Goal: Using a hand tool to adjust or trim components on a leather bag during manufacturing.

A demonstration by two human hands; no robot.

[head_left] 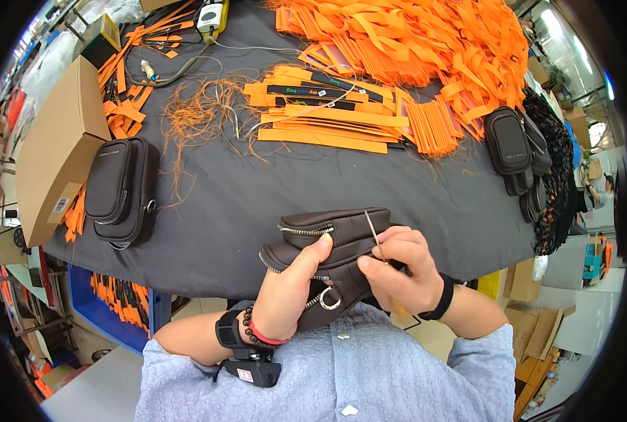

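Observation:
A dark brown leather bag (327,246) with silver zippers and a metal D-ring (330,298) is held at the table's near edge, close to my body. My left hand (289,288) grips its left side, thumb pressed on the leather below the upper zipper. My right hand (405,271) is closed on a thin metal pointed tool (371,224) with what looks like a yellowish handle (398,309), its shaft lying against the bag's right part. My right fingertips rest at the bag's seam; the fingers behind the bag are hidden.
A finished-looking brown bag (117,190) lies left, beside a cardboard box (57,155); more bags (507,141) sit right. Orange straps (398,28) heap at the back, with loose threads and cables. A blue bin (92,306) of straps stands below the table's left edge (67,250).

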